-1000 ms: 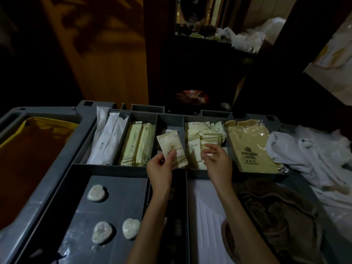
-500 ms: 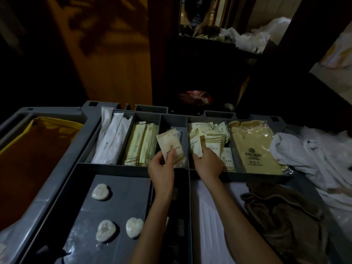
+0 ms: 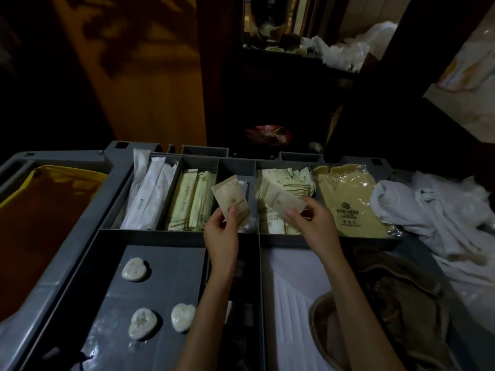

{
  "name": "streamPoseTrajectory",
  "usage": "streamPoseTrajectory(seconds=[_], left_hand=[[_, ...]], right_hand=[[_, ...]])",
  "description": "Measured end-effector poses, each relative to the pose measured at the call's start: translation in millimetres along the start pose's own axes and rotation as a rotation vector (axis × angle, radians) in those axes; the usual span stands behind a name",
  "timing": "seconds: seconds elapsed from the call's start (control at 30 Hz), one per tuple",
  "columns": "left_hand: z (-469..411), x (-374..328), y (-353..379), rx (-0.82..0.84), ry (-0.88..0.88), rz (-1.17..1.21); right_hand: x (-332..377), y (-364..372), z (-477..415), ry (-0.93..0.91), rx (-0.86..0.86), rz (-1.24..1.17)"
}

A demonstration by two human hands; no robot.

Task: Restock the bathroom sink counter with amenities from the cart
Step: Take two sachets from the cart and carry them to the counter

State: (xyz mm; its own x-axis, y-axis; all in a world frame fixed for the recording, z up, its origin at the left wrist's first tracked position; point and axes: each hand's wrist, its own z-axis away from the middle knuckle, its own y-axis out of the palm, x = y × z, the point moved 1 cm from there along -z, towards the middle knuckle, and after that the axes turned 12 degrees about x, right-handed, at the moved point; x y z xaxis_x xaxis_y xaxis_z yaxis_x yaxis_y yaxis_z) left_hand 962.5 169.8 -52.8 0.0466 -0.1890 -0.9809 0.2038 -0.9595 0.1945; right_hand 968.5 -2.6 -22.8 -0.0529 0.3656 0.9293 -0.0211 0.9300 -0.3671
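Risk: both amenity sachets are thin and pinched near one end. The right sachet (image 3: 281, 200) could slip back onto the sachet stack (image 3: 294, 180) in the cart's (image 3: 115, 167) back row.
Left hand (image 3: 221, 236): thumb and fingers closed on the left sachet (image 3: 231, 199), held over the middle compartment.
Right hand (image 3: 313, 223): fingertip pinch on the right sachet.

matt grey plastic cart (image 3: 80, 210), paper sachets (image 3: 284, 180), glossy wrap (image 3: 348, 199)

Tan sachet (image 3: 232, 199): round emblem, characters blurred, unreadable.
Pale sachet (image 3: 281, 200): faint mark, unreadable.
Yellow bag (image 3: 348, 194): flower emblem, print below illegible.
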Motion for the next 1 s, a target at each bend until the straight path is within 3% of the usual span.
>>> streamPoseTrajectory(seconds=[0.2,0.4,0.7,1.0], left_hand=[[0.2,1.1,2.8,0.117,-0.004,-0.025],[4.6,-5.2,5.9,0.183,-0.061,0.044],[18.6,-12.1,28.5,0.547,-0.204,0.060],[20.1,0.5,32.0,0.504,-0.226,0.003]], right_hand=[[9.0,-19.6,7.7,0.003,0.122,0.087],[10.7,-25.8,9.1,-0.021,0.053,-0.030],[10.1,-21.9,17.3,0.015,-0.077,-0.214],[-2.0,-14.8,51.0,0.171,-0.069,-0.378]])
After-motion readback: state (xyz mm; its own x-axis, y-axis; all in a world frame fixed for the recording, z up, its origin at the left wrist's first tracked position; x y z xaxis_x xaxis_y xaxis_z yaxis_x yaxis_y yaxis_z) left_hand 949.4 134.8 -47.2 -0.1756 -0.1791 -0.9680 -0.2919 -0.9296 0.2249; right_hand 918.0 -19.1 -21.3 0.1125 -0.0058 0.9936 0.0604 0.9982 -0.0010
